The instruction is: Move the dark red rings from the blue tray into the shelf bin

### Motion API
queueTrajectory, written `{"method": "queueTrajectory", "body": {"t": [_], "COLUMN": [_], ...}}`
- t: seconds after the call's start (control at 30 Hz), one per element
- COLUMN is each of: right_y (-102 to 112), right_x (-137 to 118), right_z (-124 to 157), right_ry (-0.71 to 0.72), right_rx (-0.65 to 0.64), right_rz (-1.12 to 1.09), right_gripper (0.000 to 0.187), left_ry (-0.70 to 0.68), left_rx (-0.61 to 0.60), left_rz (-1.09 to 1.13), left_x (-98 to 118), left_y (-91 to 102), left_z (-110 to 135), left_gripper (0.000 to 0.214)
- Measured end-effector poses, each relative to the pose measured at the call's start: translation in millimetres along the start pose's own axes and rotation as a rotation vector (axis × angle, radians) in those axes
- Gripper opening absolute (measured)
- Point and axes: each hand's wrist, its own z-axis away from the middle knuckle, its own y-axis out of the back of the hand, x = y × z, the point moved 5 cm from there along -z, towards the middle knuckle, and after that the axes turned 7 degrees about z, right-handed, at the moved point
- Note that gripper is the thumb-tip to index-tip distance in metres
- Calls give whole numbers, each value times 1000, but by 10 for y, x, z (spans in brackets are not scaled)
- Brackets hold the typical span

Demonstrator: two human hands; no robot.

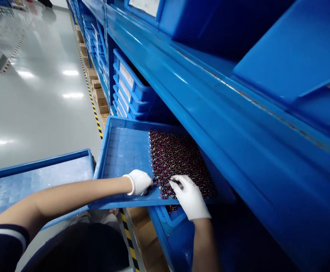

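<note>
A shallow blue tray (125,151) sticks out from under the blue shelf, and its right half is packed with many small dark red parts (179,158). My left hand (139,182), in a white glove, rests curled on the tray's near part at the edge of the parts. My right hand (189,196), also gloved, lies on the near corner of the parts with a small dark part pinched between its fingers.
A second shallow blue tray (37,177) sits to the left with nothing in it. The blue shelf rack (210,98) runs overhead to the right with stacked blue bins (131,90). Cardboard boxes (99,98) line the floor along a yellow-black stripe. Another blue bin (167,226) sits below.
</note>
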Motion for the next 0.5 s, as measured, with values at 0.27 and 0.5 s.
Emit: {"method": "queueTrajectory", "body": {"t": [0.27, 0.5], "right_y": [18, 131], "right_x": [250, 486], "right_z": [355, 684], "right_ry": [-85, -237], "right_rx": [104, 284], "right_rz": [-192, -116], "right_gripper": [34, 42], "left_ry": [-169, 103], "left_rx": [64, 52], "left_rz": [76, 81], "left_x": [155, -70], "left_y": [-53, -6], "left_z": [-117, 27], "left_gripper": [39, 29]}}
